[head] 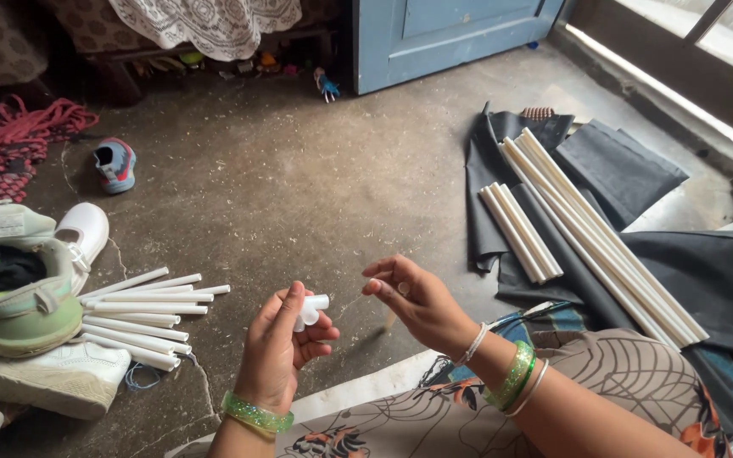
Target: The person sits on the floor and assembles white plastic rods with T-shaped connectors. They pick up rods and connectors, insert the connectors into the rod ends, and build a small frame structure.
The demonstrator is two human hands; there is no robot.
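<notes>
My left hand (280, 349) holds a small white plastic pipe connector (309, 310) between thumb and fingers, low in the middle of the view. Beside it, my right hand (415, 299) is pinched shut on something small and whitish at the fingertips; what it is I cannot tell. The two hands are a short gap apart above the concrete floor (299, 187). Green bangles sit on both wrists.
A pile of short white tubes (148, 315) lies at the left by white and green shoes (23, 297). Long white tubes (591, 229) and medium ones (521, 231) rest on dark fabric (621, 170) at the right. A small shoe (115, 164), red rope (19, 136) and a blue door (443, 34) are farther off.
</notes>
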